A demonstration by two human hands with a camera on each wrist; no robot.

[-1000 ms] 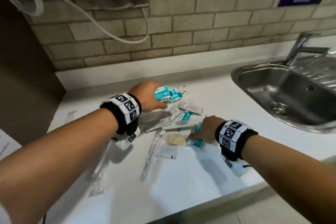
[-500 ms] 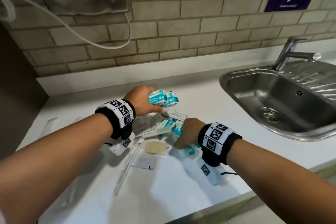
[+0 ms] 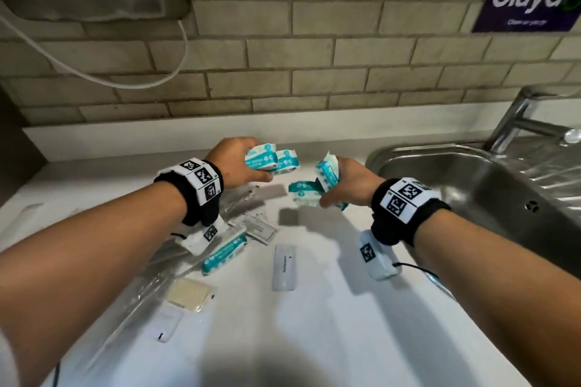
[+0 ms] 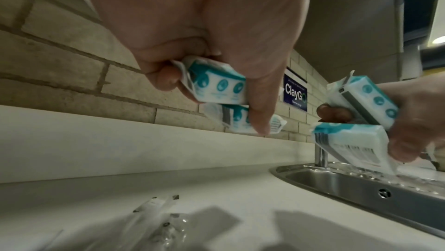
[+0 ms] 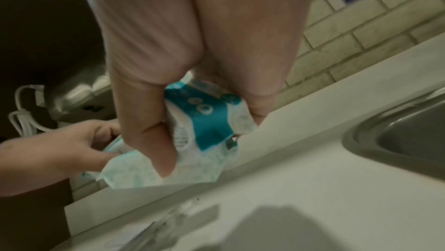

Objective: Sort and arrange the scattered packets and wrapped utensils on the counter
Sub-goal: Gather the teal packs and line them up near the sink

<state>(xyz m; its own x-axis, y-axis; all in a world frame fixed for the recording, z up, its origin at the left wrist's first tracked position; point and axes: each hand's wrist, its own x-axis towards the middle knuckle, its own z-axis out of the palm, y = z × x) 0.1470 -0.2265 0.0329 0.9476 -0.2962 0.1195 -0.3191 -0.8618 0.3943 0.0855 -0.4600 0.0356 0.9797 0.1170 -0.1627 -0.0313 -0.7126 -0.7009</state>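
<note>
White tabletop (image 3: 330, 308) by sink (image 3: 471, 185), both hands raised.
Left hand (image 3: 234, 163) grip clamped on two teal packets (image 3: 272, 162); right hand (image 3: 352, 187) grip clamped on two more (image 3: 317, 185); one teal packet (image 3: 224, 254) lies below.

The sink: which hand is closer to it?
Right. The right hand holds teal packets just beside the sink rim; the left hand holds its packets farther away.

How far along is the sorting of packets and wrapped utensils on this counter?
Early stage. Nothing looks arranged yet. In hand: the left hand grips two teal packets; the right hand grips two more. Left: one teal packet, white sachets, a beige packet and clear-wrapped utensils still lie scattered on the counter.
</note>
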